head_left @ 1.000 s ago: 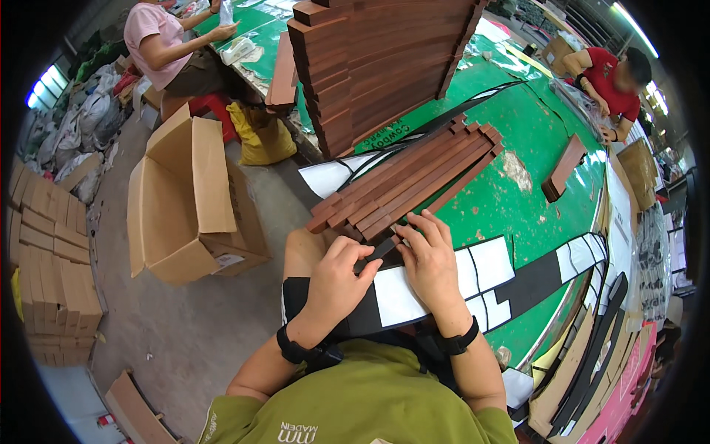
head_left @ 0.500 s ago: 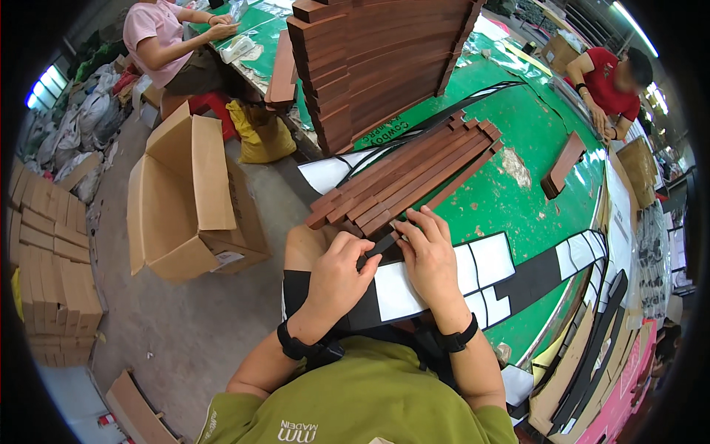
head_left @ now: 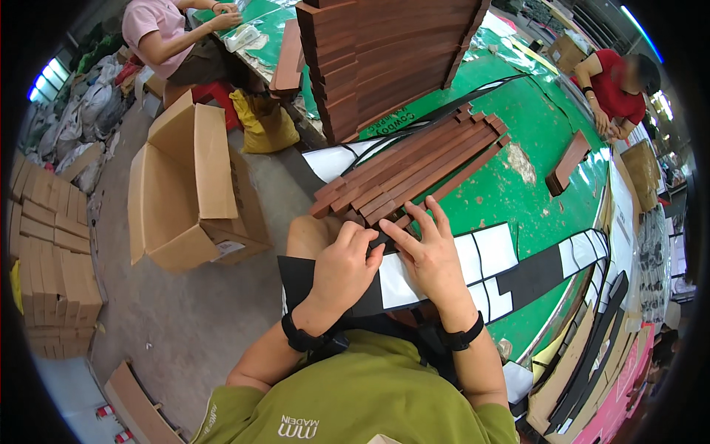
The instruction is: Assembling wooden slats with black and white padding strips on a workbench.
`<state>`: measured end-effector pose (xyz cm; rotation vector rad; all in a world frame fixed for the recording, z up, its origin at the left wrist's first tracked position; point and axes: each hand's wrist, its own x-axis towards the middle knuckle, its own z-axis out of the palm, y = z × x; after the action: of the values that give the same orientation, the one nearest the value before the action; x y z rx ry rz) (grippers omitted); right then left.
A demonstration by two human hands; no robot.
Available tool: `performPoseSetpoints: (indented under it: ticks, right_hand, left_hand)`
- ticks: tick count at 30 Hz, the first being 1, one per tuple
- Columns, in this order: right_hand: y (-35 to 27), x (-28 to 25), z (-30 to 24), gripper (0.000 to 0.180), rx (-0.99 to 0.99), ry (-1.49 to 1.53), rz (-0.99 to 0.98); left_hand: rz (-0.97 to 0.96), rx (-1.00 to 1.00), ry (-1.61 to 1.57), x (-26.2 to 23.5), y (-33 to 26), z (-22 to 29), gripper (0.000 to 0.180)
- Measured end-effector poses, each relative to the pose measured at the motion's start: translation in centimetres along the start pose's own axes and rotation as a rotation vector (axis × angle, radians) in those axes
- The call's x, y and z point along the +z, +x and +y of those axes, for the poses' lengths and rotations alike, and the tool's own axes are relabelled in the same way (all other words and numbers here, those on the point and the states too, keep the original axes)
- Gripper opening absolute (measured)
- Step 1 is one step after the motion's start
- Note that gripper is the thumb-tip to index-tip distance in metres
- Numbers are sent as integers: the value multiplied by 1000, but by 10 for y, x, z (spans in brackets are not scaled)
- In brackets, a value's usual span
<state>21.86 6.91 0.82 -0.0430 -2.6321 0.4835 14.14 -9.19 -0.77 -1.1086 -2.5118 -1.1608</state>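
Note:
My left hand [head_left: 344, 268] is closed in a pinch on a small black strip [head_left: 376, 242], mostly covered by the fingers, at the near end of the wooden slats. Beside it my right hand [head_left: 430, 257] has its fingers stretched and apart, their tips against the slat ends. A bundle of red-brown wooden slats [head_left: 414, 170] points away from me, its far end on the green table [head_left: 543, 229]. Under both hands lies a black and white padded sheet [head_left: 484, 255]. What the right thumb touches is hard to make out.
A tall stack of brown slats [head_left: 399, 63] stands behind the bundle. Two joined slats [head_left: 568, 163] lie to the right. An open cardboard box [head_left: 214, 170] is on the floor at left, near a yellow sack [head_left: 262, 126]. Co-workers in pink [head_left: 154, 33] and red [head_left: 620, 92] sit across.
My right fingers have spread and stretched further over the slat ends. The left hand keeps its pinch, with the black strip now showing less. The view has shifted slightly.

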Motion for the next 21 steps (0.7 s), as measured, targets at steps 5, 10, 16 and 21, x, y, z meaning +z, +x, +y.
performPoseSetpoints:
  ticks: [5,10,16,21]
  right_hand:
    - [-1,-1,0,58,30,-12,-37]
    - [-5,5,3,56,48,-11,-1]
    - [-2,8,-6,54,100,23,53]
    - [-2,14,-3,53,81,2,114]
  left_hand:
    - [19,-50,-66,-7,-2,2,28]
    - [-41,1,-39,-10,-4,-5,28]
    - [-30,-34,-40,-3,-2,-4,21]
    - [-1,-18,-109,2,-1,-9,22]
